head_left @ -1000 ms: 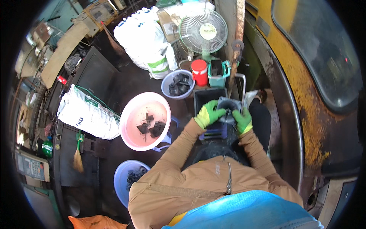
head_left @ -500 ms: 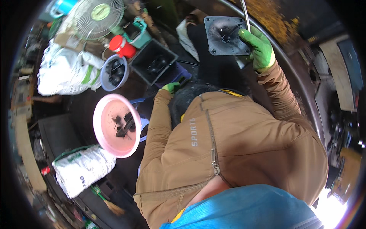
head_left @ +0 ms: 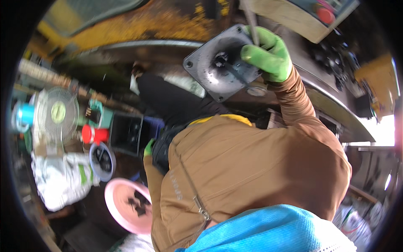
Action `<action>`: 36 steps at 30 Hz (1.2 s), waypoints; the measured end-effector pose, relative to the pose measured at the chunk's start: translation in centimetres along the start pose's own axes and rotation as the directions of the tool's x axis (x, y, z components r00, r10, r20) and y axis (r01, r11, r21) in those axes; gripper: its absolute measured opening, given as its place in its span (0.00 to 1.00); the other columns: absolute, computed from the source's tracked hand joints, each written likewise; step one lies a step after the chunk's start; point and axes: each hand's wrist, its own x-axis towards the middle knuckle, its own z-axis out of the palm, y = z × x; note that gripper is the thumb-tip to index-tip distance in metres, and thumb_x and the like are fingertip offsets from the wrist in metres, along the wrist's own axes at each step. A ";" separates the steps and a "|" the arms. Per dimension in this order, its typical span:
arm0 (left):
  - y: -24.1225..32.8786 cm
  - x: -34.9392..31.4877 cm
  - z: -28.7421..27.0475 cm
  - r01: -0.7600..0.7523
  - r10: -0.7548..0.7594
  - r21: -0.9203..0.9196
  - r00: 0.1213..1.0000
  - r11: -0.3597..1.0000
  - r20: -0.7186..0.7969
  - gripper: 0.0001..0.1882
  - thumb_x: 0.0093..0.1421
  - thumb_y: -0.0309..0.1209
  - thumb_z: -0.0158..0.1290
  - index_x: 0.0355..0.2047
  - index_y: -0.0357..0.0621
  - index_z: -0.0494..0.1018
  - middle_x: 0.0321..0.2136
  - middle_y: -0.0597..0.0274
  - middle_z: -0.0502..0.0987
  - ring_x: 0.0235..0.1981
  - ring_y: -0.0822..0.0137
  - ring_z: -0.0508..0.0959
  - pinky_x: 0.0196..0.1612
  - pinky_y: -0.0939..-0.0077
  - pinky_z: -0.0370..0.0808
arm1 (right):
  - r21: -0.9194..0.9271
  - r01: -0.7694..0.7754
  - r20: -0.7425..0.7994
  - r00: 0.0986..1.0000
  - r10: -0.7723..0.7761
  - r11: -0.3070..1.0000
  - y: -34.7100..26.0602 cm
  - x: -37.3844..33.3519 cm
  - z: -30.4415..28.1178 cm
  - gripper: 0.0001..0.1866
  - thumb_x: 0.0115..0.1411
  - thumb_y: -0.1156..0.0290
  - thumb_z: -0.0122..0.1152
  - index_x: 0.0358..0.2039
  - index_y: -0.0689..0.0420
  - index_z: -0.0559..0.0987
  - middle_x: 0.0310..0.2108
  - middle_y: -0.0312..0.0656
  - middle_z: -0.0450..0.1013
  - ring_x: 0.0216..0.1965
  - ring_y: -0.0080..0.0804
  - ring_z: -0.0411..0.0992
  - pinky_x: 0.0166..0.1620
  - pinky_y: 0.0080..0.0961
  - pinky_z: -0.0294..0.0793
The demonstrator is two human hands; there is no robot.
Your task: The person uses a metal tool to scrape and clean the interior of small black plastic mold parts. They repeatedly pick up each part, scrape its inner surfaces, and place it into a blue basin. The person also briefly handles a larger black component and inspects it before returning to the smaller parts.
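My right hand (head_left: pixel 273 56), in a green glove, is raised at the upper middle. It grips a square, dark grey horn-like part (head_left: pixel 205 75) by its edge, with the thumb over the near side. The part has a round, shiny hollow, a bar across it and holes at its corners. A thin pale rod (head_left: pixel 250 19) stands up by the same hand, its lower end against the glove. My left hand (head_left: pixel 149 147), also gloved in green, is low by my left side. Its fingers are mostly hidden behind my body.
To the left are a pink basin (head_left: pixel 119 206) with black pieces, a lavender tub (head_left: pixel 110 168), a black bin (head_left: pixel 126 147), a red jug (head_left: pixel 94 134), a fan (head_left: pixel 58 115) and white sacks (head_left: pixel 61 178). A curved metal edge (head_left: pixel 147 43) runs beyond the horn part.
My view has swung to the right, so the tubs and fan sit lower and farther left. The horn part appears larger and tilted, still in my right hand. My left hand stays by my side.
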 end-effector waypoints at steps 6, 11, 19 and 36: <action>2.5 -1.9 3.3 0.120 -0.118 0.040 0.992 0.992 -0.045 0.11 0.58 0.35 0.53 0.37 0.43 0.76 0.32 0.60 0.78 0.31 0.62 0.76 0.38 0.71 0.72 | -0.449 0.499 -0.543 0.506 -0.670 0.741 -8.1 -1.9 -14.2 0.16 0.54 0.67 0.61 0.42 0.62 0.76 0.34 0.41 0.76 0.36 0.30 0.73 0.41 0.25 0.72; 3.5 -3.0 3.7 0.143 -0.140 0.065 0.989 0.988 -0.053 0.11 0.58 0.35 0.54 0.37 0.43 0.76 0.31 0.60 0.77 0.30 0.62 0.75 0.38 0.71 0.72 | -0.724 -0.223 -0.687 0.156 -0.709 0.652 -11.3 -4.7 -31.0 0.20 0.55 0.61 0.59 0.43 0.61 0.76 0.35 0.45 0.77 0.38 0.35 0.74 0.43 0.28 0.72; 3.7 -3.3 3.7 0.155 -0.151 0.078 0.987 0.985 -0.060 0.11 0.57 0.36 0.54 0.37 0.44 0.76 0.30 0.60 0.77 0.30 0.63 0.75 0.37 0.72 0.72 | -0.457 -0.857 -0.834 0.506 -0.221 -0.239 0.8 -8.7 -49.9 0.31 0.61 0.41 0.43 0.50 0.53 0.76 0.50 0.57 0.70 0.54 0.46 0.68 0.56 0.35 0.64; 3.2 -4.3 1.8 0.167 -0.166 0.012 0.983 0.986 -0.081 0.11 0.57 0.36 0.55 0.36 0.45 0.76 0.28 0.61 0.76 0.28 0.64 0.74 0.36 0.72 0.71 | -0.319 0.559 -0.588 0.517 -0.623 0.765 -6.2 -0.6 -9.7 0.18 0.62 0.66 0.42 0.43 0.67 0.72 0.17 0.31 0.56 0.15 0.21 0.53 0.19 0.20 0.55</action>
